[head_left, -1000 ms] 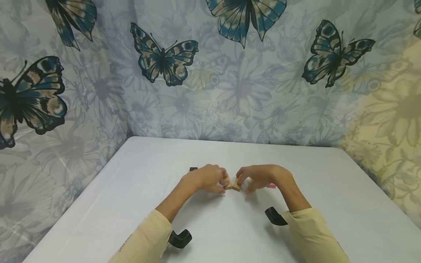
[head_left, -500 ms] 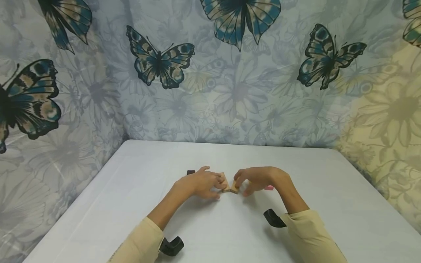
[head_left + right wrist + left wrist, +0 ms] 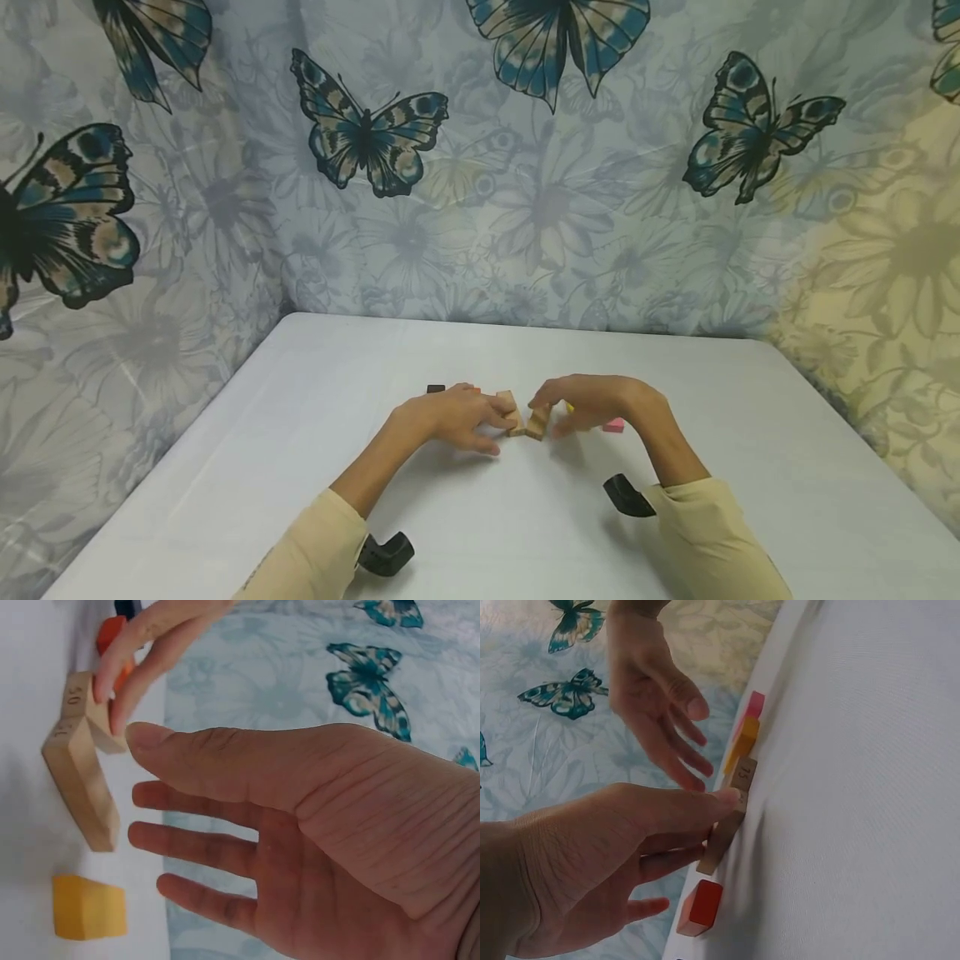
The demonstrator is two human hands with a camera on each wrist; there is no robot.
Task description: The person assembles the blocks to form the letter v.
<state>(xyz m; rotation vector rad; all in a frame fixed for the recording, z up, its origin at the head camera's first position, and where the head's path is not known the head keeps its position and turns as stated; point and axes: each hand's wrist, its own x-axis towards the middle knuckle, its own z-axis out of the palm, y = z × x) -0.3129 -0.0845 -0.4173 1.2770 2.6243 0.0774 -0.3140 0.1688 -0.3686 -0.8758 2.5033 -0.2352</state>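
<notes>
Two pale wooden blocks sit at the middle of the white counter [image 3: 225,433], set as a V: their near ends meet or nearly meet, and their far ends spread apart, one toward 11 o'clock, the other toward 1. Each bears dark numerals on its near end. Taking the V as the centre of the dial in the head view, the left hand [image 3: 453,417] lies at 9 o'clock, its fingers reaching loosely out against the left wooden block [image 3: 94,716] without curling round it; the thumb sits apart, toward the near side. The right hand [image 3: 588,400] is at 3 o'clock, released, fingers spread and loosely bent above the right wooden block [image 3: 84,784]; whether its index fingertip touches the far end I cannot tell.

An orange-red block [image 3: 701,907] lies at 10 o'clock, partly hidden by the left hand in the head view, with a dark block [image 3: 436,388] just farther out, between 9 and 10. A yellow block [image 3: 88,909] is at 3 o'clock, mostly behind the right hand, and a pink block [image 3: 613,425] lies beyond it in the same direction. Both forearms wear pale yellow sleeves [image 3: 712,533]. Behind the counter, toward 12 o'clock, hangs a butterfly-patterned backdrop [image 3: 555,225].
</notes>
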